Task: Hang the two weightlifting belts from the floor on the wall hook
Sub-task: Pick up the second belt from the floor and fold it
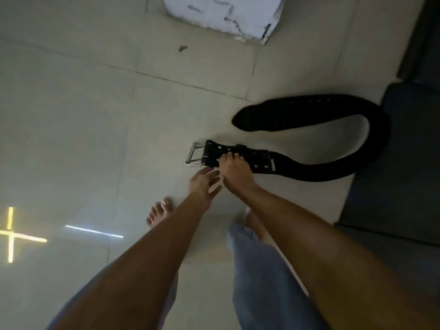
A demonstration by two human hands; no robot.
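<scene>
A black weightlifting belt [333, 139] lies curled in an open loop on the pale tiled floor, its steel buckle [196, 154] pointing left. My right hand [234, 173] rests on the strap just right of the buckle, fingertips over its top edge, thumb hidden. My left hand [204, 185] hovers just below the buckle end, fingers apart, holding nothing. Only one belt is in view. No wall hook shows.
A dark mat or low platform [404, 151] borders the floor on the right, touching the belt's curve. A white box-like object [226, 13] sits at the top. My bare left foot [159, 211] and light trouser legs are below the hands.
</scene>
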